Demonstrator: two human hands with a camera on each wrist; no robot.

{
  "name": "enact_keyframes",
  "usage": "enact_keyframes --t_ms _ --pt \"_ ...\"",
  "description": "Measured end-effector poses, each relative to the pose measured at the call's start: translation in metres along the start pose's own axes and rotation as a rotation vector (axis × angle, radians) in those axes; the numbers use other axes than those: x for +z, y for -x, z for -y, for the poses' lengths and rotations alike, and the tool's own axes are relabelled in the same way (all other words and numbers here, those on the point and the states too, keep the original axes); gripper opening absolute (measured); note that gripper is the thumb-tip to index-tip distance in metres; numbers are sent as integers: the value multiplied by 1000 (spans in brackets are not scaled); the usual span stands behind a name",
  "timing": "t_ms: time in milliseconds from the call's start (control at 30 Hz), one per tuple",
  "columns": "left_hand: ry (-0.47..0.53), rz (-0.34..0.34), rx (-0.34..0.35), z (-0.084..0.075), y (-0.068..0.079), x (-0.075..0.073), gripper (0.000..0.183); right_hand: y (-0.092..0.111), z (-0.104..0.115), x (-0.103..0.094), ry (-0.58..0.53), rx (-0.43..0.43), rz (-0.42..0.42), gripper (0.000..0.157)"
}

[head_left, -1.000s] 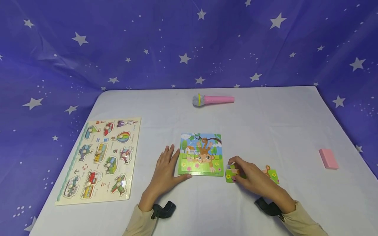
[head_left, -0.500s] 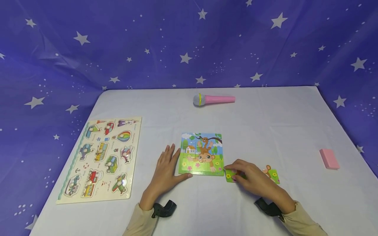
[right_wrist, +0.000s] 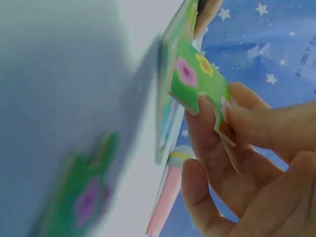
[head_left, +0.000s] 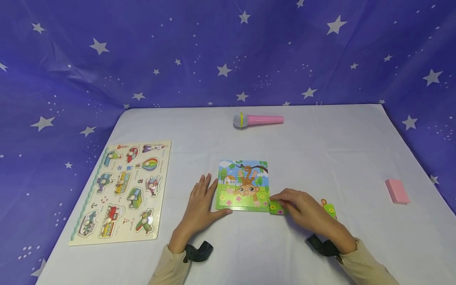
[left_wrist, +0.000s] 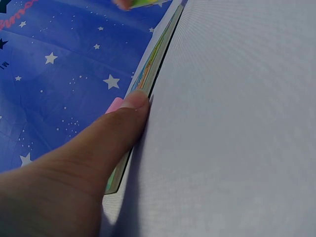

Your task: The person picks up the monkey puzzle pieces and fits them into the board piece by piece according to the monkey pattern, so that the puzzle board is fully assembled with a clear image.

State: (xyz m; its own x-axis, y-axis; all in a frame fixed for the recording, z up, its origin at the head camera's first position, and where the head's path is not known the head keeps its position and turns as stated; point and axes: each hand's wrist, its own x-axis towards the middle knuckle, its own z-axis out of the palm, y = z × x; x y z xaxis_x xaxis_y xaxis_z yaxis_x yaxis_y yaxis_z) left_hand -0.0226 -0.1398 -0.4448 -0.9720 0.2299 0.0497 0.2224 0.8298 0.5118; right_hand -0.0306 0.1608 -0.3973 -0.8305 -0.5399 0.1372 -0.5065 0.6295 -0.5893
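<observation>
A square jigsaw puzzle with a hanging monkey picture lies flat at the middle of the table. My left hand rests at its left side, fingers straight along the left edge, and the thumb touches the near edge, as the left wrist view shows. Just right of the puzzle, my right hand pinches a green puzzle piece with a pink and a yellow flower between thumb and fingers. That piece is raised off the cloth, tilted, close to the puzzle's right edge. Another green puzzle piece lies beyond the right hand, partly hidden by it.
On the left lies a cream peg puzzle board with vehicle pictures. A pink toy microphone lies toward the back, and a pink block sits far right. White cloth covers the table; a starry purple backdrop stands behind.
My right hand has gripped the flowered piece, lifted it and brought it slightly left toward the puzzle. The left hand stays in place.
</observation>
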Motion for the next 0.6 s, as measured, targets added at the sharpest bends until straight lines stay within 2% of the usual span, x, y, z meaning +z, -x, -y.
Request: enact_keyframes --t_ms 200,400,600 --pt "-1 -3 2 1 0 1 96 -28 14 5 -25 -16 -61 24" --pt "2 -2 11 2 -1 2 95 -59 30 23 -131 7 -75 20" --pt "-11 7 10 4 0 1 95 -86 41 44 -176 -5 -73 17"
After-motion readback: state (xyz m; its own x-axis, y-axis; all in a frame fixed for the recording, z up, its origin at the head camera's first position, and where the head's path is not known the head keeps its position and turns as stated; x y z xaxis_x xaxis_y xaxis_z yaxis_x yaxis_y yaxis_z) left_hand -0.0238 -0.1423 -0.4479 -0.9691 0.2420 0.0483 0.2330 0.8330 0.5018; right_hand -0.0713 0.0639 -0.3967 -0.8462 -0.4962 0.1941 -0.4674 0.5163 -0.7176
